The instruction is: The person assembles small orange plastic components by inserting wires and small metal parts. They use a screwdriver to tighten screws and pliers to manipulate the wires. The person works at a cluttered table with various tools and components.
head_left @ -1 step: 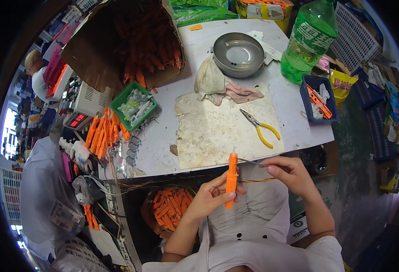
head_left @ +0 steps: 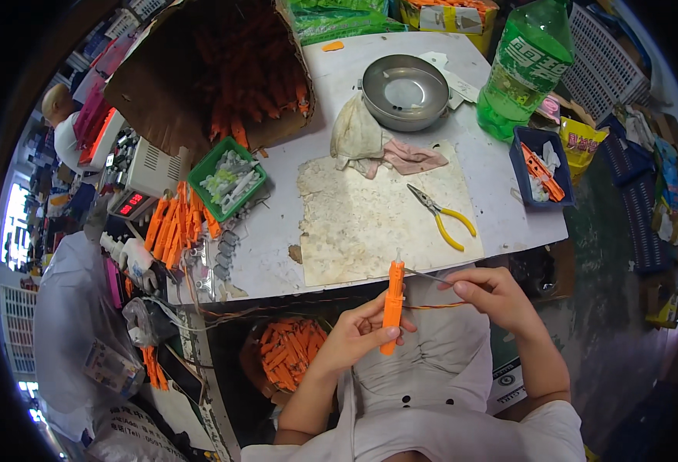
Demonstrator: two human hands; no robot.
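My left hand is closed around a slim orange plastic housing, held nearly upright just in front of the table edge. A small pale tip sticks out of its top. Between the thumb and fingers of my right hand is pinched a thin dark metal rod. The rod's far end meets the housing's upper right side; whether it goes in or only touches, I cannot tell. Twisted orange-red wires run from beside the housing toward the right hand. Pliers with yellow handles lie beyond on a stained board.
A metal bowl, cloths and a large green bottle stand farther back. At the left are a green basket of small parts and several orange housings. Below the table sits a container of orange pieces.
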